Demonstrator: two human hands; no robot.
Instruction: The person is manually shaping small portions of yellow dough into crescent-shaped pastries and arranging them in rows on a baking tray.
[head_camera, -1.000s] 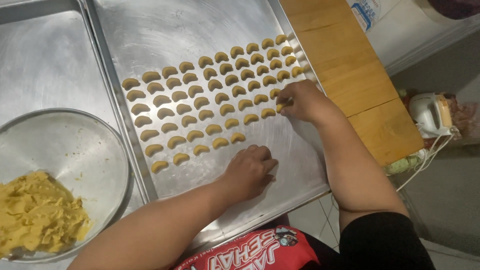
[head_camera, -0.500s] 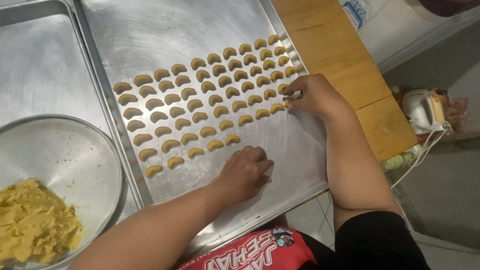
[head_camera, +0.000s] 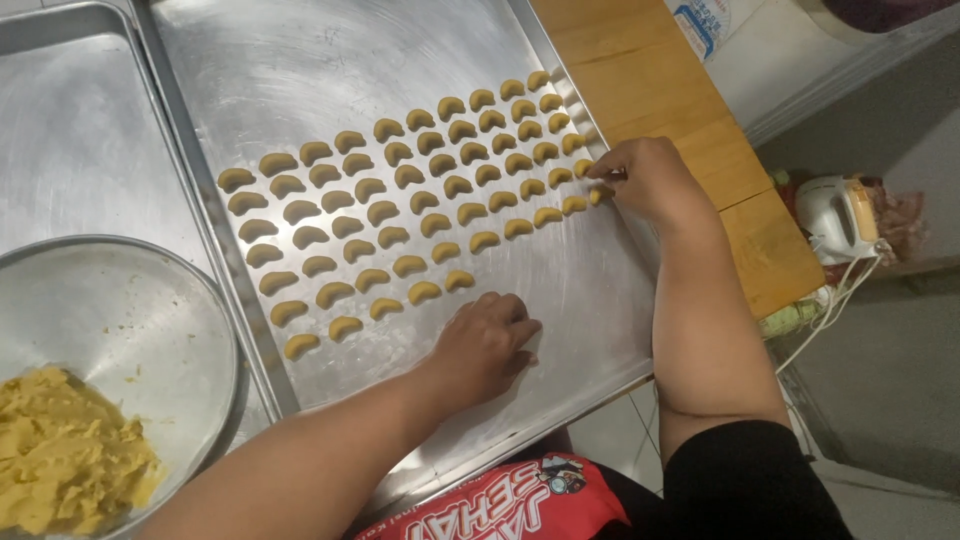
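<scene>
Steel baking tray (head_camera: 330, 60) carries slanted rows of crescent-shaped dough pieces (head_camera: 400, 210). Right hand (head_camera: 645, 180) at 3 o'clock of the rows, fingertips (head_camera: 603, 172) pinching the end crescent (head_camera: 598, 194) by the tray's right rim. Left hand (head_camera: 485, 345) at 6 o'clock of the rows, curled knuckles-up on bare tray metal, just below the last short row; cannot tell if it holds anything. Second steel tray (head_camera: 70, 130) lies alongside at 9 o'clock. Metal bowl (head_camera: 130, 320) at 8 o'clock, with a lump of yellow dough (head_camera: 60, 460) inside. Wooden desk (head_camera: 690, 110) at 2 o'clock. White hand mixer (head_camera: 838, 215) beyond the desk edge, at 3 o'clock.
</scene>
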